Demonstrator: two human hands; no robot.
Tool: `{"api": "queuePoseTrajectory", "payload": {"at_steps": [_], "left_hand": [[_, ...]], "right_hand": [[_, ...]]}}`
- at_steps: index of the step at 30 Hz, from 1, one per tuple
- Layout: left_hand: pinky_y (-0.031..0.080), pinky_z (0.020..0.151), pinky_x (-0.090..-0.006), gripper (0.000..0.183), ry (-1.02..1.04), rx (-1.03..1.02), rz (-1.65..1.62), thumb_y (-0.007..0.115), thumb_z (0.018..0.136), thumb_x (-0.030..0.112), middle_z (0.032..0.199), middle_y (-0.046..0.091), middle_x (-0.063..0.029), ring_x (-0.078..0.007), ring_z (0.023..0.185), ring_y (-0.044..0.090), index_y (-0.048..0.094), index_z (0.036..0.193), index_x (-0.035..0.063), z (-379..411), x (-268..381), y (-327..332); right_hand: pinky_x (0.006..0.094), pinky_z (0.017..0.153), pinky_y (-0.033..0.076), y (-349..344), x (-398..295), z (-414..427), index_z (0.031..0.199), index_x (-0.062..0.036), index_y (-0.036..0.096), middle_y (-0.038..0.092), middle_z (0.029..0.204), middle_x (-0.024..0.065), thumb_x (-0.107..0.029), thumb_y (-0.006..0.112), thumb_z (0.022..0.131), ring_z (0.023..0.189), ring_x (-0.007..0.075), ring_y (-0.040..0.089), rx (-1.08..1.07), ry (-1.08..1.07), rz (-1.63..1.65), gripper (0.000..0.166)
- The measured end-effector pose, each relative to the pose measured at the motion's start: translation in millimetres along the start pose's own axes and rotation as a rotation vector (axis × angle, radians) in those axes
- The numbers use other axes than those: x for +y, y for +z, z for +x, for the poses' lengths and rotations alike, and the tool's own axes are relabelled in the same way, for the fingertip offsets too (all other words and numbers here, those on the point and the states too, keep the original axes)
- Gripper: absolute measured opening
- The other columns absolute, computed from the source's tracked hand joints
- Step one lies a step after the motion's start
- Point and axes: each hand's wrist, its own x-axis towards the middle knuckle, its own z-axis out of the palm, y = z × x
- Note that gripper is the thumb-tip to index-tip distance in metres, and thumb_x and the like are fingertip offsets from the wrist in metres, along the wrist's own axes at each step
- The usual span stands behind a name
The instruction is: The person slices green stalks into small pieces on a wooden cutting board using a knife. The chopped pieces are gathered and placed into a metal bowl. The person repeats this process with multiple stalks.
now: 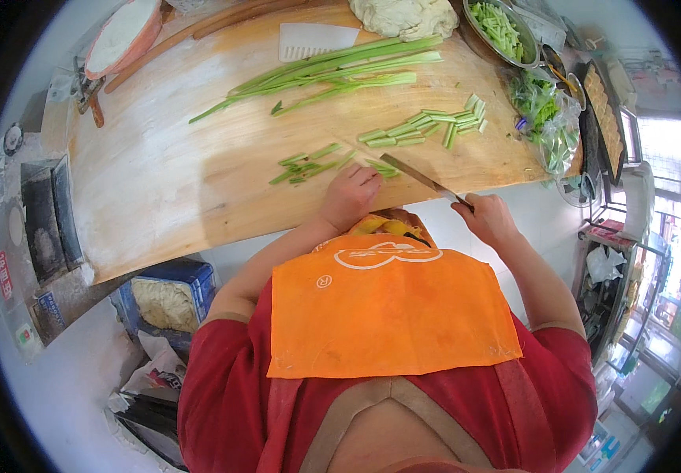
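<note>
My right hand is closed around the handle of a knife, its blade pointing up and left over the near edge of the wooden worktop. My left hand rests on the board by the blade tip, its fingers curled at a few cut green celery pieces; whether it grips any is hidden. Short celery sticks lie left of it, and a larger group of cut celery sticks lies beyond the blade. Long celery stalks stretch across the board farther back.
At the back are a white plastic scraper, dough, a wooden rolling pin and a bowl of flour. A metal bowl of cut celery and a plastic bag of greens stand right. Dough fills a blue container below left.
</note>
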Motion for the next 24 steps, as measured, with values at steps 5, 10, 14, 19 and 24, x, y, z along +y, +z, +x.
{"api": "queuePoseTrajectory", "payload": {"at_steps": [5,10,14,19,24], "left_hand": [[0.052,0.08,-0.0379,0.023,0.017,0.026,0.099,0.062,0.074,0.004,0.1,0.064,-0.0083,-0.0262,0.093,0.06,0.068,0.096,0.0022,0,1,27],[0.052,0.078,-0.0367,0.022,-0.045,0.11,0.208,0.061,0.073,0.003,0.098,0.063,-0.0087,-0.0271,0.091,0.06,0.067,0.094,0.0023,2,15,32],[0.052,0.078,-0.0356,0.023,-0.133,0.098,0.262,0.064,0.071,0.002,0.098,0.064,-0.0082,-0.0284,0.092,0.06,0.067,0.094,0.002,1,26,35],[0.052,0.082,-0.0371,0.019,-0.261,0.175,0.279,0.067,0.077,0.002,0.104,0.065,-0.008,-0.0298,0.097,0.06,0.067,0.095,0.0018,-4,34,45],[0.028,0.113,-0.0536,0.062,-0.614,0.465,0.745,0.073,0.085,0.03,0.143,0.048,-0.0231,-0.0437,0.134,0.04,0.052,0.134,-0.0008,-39,9,20]], "right_hand": [[0.0505,0.069,0.051,-17,6,30,0.079,-0.0022,0.067,0.067,0.075,0.0203,-0.041,0.059,0.094,0.074,0.0406,0.065,-0.117,-0.129,-0.155,0.042],[0.0498,0.071,0.052,16,12,67,0.083,-0.0019,0.068,0.068,0.079,0.0209,-0.042,0.057,0.095,0.077,0.041,0.066,-0.107,-0.247,-0.162,0.043],[0.0488,0.072,0.053,24,26,78,0.089,-0.0037,0.07,0.069,0.081,0.0208,-0.042,0.058,0.094,0.079,0.0413,0.066,-0.174,-0.195,-0.086,0.041],[0.0496,0.072,0.052,1,77,66,0.092,-0.0036,0.071,0.069,0.081,0.0213,-0.042,0.059,0.093,0.078,0.0404,0.066,-0.172,-0.069,0.084,0.04],[0.0511,0.072,0.051,-17,127,56,0.094,-0.0028,0.069,0.069,0.082,0.0221,-0.034,0.06,0.092,0.078,0.0417,0.066,0.084,0.002,0.175,0.033]]}}
